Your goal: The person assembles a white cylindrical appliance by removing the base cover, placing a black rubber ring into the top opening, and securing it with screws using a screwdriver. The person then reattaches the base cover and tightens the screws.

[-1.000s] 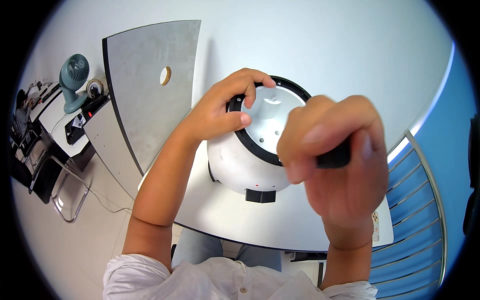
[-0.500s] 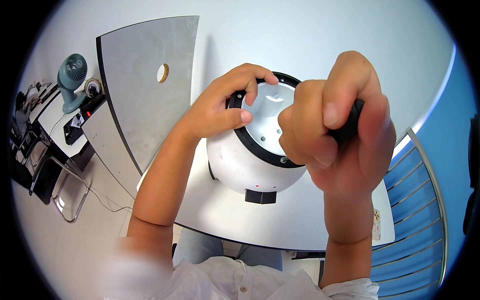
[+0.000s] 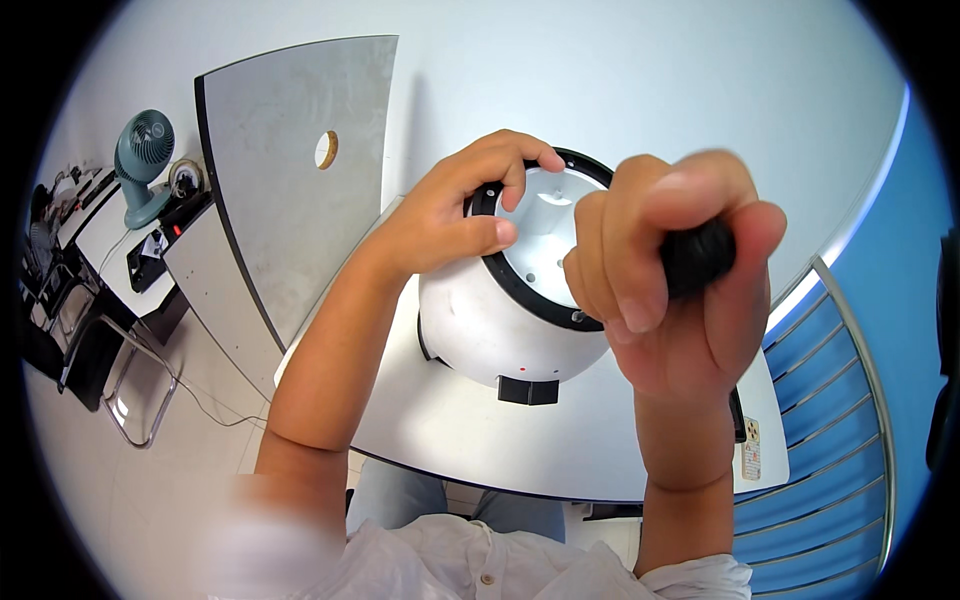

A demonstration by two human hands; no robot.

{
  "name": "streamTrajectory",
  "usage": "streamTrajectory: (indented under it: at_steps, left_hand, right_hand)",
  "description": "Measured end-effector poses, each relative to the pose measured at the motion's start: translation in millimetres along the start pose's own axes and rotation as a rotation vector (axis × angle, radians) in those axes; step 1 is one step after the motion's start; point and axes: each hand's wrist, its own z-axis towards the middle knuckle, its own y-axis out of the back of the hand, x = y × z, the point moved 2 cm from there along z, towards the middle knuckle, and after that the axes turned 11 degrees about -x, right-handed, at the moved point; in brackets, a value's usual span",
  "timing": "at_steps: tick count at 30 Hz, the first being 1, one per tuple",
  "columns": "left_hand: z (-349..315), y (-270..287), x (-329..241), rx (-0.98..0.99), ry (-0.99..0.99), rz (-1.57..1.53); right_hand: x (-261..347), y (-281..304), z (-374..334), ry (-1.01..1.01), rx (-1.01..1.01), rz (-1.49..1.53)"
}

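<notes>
Head view, looking straight down: the person sits at a small white table (image 3: pixel 450 430) with both bare forearms rising from the lower edge. The left hand (image 3: pixel 450 215) reaches forward with the wrist bent, fingers curled over the black rim of a white dome-shaped housing (image 3: pixel 490 330), thumb pressed flat against its outer shell and fingertips hooked over the ring near the top. That grasp is closed on the rim, steadying the piece.

The housing sits on the table in the middle of the view, its open mouth tilted up toward the person, a pale inner plate with small holes showing inside the black ring. A small black block (image 3: pixel 528 390) juts from its lower edge, with a tiny red dot just above it.

The right hand (image 3: pixel 670 290) is raised close to the camera, forearm upright, fingers wrapped tight into a fist around a black handle (image 3: pixel 697 255); only a short dark stretch shows between fingers and thumb, so what tool it belongs to I cannot tell. The hand covers the right part of the housing's mouth.

A small yellowish rectangular sticker (image 3: pixel 751 432) lies on the table's right edge, and below it a longer pale label (image 3: pixel 746 462). A grey panel (image 3: pixel 300 170) with a round hole leans at the left, and a teal desk fan (image 3: pixel 140 165) stands beyond it.
</notes>
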Motion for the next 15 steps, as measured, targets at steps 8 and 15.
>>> streamTrajectory:
  at_steps: [8,15]
  left_hand:
    - [-2,6,4,-0.048,0.065,0.038]
    - [0,2,8,-0.057,0.066,0.003]
  right_hand:
    - [-13,9,10,-0.053,0.127,0.319]
    - [-7,6,13,-0.052,0.254,0.259]
